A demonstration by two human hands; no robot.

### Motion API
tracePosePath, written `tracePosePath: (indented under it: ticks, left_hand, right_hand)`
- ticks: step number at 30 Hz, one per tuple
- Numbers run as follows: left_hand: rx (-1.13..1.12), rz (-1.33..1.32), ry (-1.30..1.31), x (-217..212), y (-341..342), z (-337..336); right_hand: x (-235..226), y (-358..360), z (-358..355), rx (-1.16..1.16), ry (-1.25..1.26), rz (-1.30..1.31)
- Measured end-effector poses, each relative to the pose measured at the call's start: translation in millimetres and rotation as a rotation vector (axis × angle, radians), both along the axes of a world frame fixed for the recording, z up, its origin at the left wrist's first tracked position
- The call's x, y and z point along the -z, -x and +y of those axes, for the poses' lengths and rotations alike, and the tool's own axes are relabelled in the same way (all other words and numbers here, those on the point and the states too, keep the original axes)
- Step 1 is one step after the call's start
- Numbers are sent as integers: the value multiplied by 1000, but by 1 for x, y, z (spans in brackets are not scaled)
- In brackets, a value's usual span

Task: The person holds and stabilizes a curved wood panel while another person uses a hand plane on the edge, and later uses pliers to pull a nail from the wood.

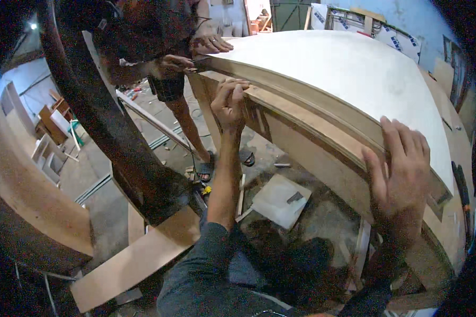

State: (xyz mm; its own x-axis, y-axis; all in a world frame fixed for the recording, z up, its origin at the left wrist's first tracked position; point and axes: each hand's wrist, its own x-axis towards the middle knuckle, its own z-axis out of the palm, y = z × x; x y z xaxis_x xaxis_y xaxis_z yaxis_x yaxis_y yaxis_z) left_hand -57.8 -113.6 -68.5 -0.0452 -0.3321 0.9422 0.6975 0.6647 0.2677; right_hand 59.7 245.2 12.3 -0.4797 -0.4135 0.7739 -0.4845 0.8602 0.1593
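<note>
A long wooden board (301, 98) stands on edge along the near side of a white-topped panel (333, 63). Below it, a second wooden ledge (301, 116) runs parallel, with a narrow gap between. My left hand (230, 103) is closed, its curled fingertips at the far-left part of this ledge; whatever they pinch is too small to make out. Toward the near right end, my right hand (402, 169) spans the upright board, fingers over its top edge and thumb on the near side. A co-worker's hands (177, 63) touch the far left corner of the work.
A dark curved upright piece (111, 132) rises at my left, beside a large curved wooden panel (37, 201). A loose plank (137, 259) lies low in front of it. On the floor are a pale square board (281, 201) and scraps. Pliers-like tools (463, 195) lie far right.
</note>
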Motion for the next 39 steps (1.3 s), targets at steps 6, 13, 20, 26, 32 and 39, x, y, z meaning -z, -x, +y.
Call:
tracePosePath:
  ticks: [6, 13, 20, 26, 32, 39]
  left_hand:
    - [19, 115, 155, -9, -26, 49]
    - [58, 157, 333, -3, -33, 114]
    - [154, 236, 224, 7, -16, 119]
    - [173, 210, 267, 7, -21, 114]
    - [206, 179, 252, 7, -24, 115]
    - [229, 184, 240, 7, -24, 118]
  right_hand:
    - [6, -1, -2, 6, 40, -22]
    - [4, 1, -7, 47, 44, -7]
    - [1, -2, -17, 63, 67, 60]
    - [1, -5, -23, 76, 81, 19]
    - [1, -7, -27, 89, 102, 14]
    - [3, -7, -25, 80, 106, 16]
